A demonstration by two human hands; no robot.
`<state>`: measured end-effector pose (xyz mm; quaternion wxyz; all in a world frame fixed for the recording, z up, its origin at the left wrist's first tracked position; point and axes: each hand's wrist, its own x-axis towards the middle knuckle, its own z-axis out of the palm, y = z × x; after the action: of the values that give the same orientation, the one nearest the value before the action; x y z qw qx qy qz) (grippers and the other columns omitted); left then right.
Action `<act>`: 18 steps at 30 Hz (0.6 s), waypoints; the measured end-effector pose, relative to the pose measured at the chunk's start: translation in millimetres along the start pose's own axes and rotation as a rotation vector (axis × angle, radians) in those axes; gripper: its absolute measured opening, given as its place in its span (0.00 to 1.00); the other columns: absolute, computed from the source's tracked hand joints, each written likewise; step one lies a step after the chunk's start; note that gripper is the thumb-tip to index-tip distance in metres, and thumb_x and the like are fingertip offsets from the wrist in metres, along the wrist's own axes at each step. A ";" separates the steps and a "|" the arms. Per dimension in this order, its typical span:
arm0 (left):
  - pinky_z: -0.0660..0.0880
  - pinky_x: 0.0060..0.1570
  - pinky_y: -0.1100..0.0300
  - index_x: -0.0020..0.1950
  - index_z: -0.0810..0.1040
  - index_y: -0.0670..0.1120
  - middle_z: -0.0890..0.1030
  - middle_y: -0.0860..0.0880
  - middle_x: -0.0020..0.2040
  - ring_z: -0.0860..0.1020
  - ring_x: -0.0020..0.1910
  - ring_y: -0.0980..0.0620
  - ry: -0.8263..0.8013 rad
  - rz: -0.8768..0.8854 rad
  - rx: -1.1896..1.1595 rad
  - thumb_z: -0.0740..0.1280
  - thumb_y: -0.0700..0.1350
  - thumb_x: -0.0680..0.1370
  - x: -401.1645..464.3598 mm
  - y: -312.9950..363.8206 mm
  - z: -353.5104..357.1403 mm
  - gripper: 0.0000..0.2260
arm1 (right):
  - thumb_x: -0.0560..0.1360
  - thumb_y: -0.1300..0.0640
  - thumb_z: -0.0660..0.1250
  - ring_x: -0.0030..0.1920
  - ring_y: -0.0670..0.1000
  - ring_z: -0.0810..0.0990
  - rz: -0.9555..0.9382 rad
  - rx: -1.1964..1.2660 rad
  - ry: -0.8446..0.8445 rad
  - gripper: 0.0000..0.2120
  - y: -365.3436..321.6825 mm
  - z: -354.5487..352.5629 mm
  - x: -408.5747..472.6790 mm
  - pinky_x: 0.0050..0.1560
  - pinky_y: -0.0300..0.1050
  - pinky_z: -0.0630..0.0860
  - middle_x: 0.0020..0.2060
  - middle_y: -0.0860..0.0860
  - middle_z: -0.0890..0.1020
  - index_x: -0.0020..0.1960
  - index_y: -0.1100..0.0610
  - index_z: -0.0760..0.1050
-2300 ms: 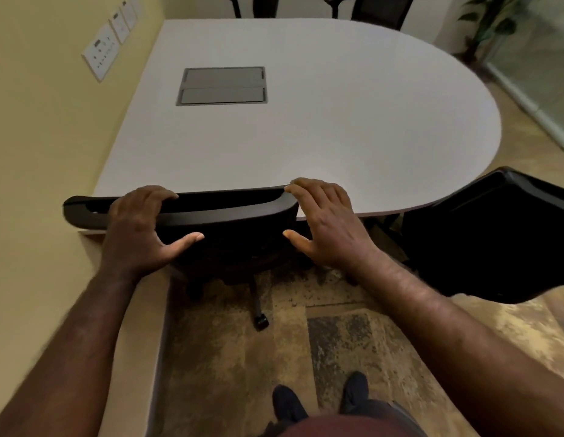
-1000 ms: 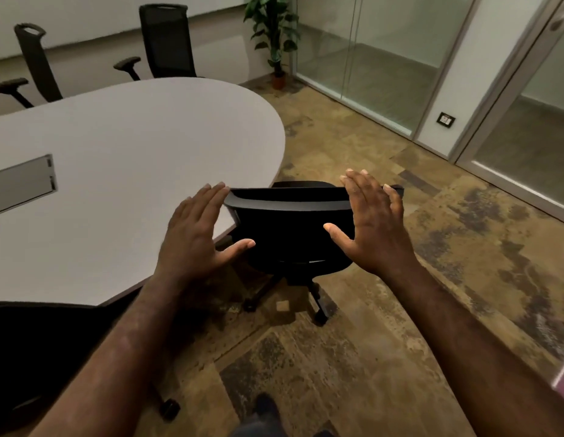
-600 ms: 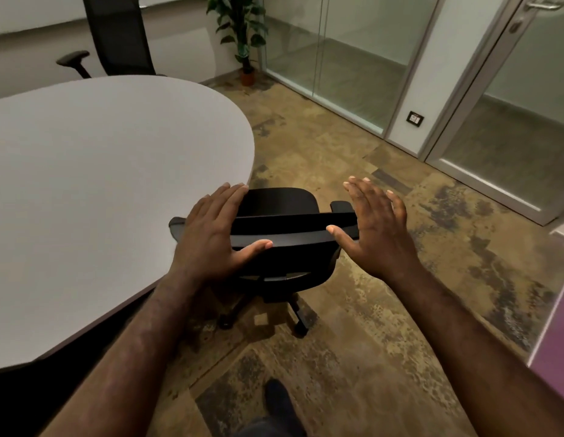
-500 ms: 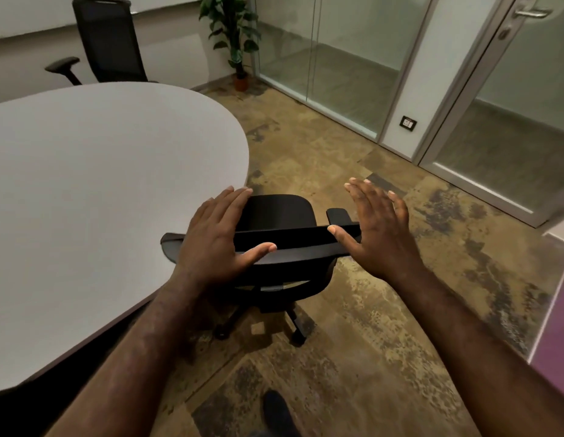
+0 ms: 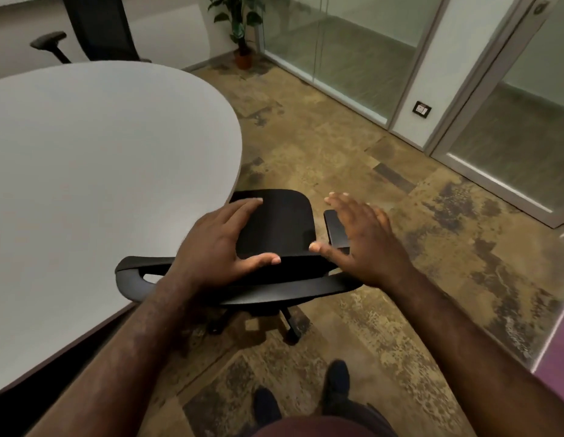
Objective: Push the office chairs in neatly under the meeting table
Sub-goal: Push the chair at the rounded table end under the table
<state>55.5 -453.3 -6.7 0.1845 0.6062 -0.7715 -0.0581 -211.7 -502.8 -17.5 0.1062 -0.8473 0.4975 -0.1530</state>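
Chair: black office chair (image 5: 274,225) at the meeting table's (image 5: 101,171) rounded edge, seat not yet under.
My left hand (image 5: 217,247): fingers spread, over the backrest top.
My right hand (image 5: 365,241): spread flat, over its right end.

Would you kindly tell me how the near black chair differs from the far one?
The near black office chair has hands over its backrest; the far black mesh chair has none. The near one's seat is exposed; the far one's is hidden behind the white table. Both are black with armrests.
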 end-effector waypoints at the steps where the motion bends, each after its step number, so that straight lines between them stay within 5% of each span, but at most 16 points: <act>1: 0.70 0.62 0.53 0.76 0.61 0.54 0.70 0.53 0.71 0.71 0.66 0.51 -0.040 -0.022 0.004 0.59 0.77 0.67 -4.8 0.6 4.5 0.43 | 0.70 0.25 0.51 0.75 0.47 0.53 -0.052 0.002 -0.060 0.42 -0.4 6.1 -2.3 0.72 0.49 0.45 0.75 0.48 0.60 0.76 0.49 0.55; 5: 0.70 0.60 0.57 0.72 0.67 0.57 0.72 0.57 0.70 0.73 0.64 0.54 -0.203 -0.199 0.047 0.56 0.80 0.64 -21.8 2.5 19.1 0.43 | 0.66 0.20 0.49 0.72 0.49 0.62 -0.215 -0.013 -0.226 0.47 1.3 23.1 -7.2 0.71 0.50 0.55 0.71 0.48 0.69 0.73 0.51 0.62; 9: 0.72 0.50 0.59 0.66 0.74 0.60 0.79 0.60 0.60 0.78 0.56 0.56 -0.280 -0.315 0.126 0.51 0.82 0.62 -19.0 4.9 27.7 0.41 | 0.62 0.17 0.45 0.58 0.51 0.76 -0.271 -0.036 -0.298 0.50 6.9 24.5 -0.7 0.54 0.50 0.71 0.60 0.46 0.78 0.67 0.51 0.70; 18: 0.72 0.48 0.58 0.65 0.75 0.60 0.81 0.58 0.57 0.78 0.53 0.55 -0.284 -0.379 0.141 0.48 0.80 0.66 -9.9 26.8 38.3 0.39 | 0.61 0.16 0.43 0.56 0.50 0.77 -0.350 -0.047 -0.317 0.52 31.0 16.5 7.1 0.53 0.49 0.72 0.61 0.46 0.78 0.68 0.51 0.69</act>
<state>19.4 -442.0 -35.9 0.0172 0.7372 -0.6643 -0.1226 -227.5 -523.5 -42.0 0.1349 -0.9363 0.3234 -0.0225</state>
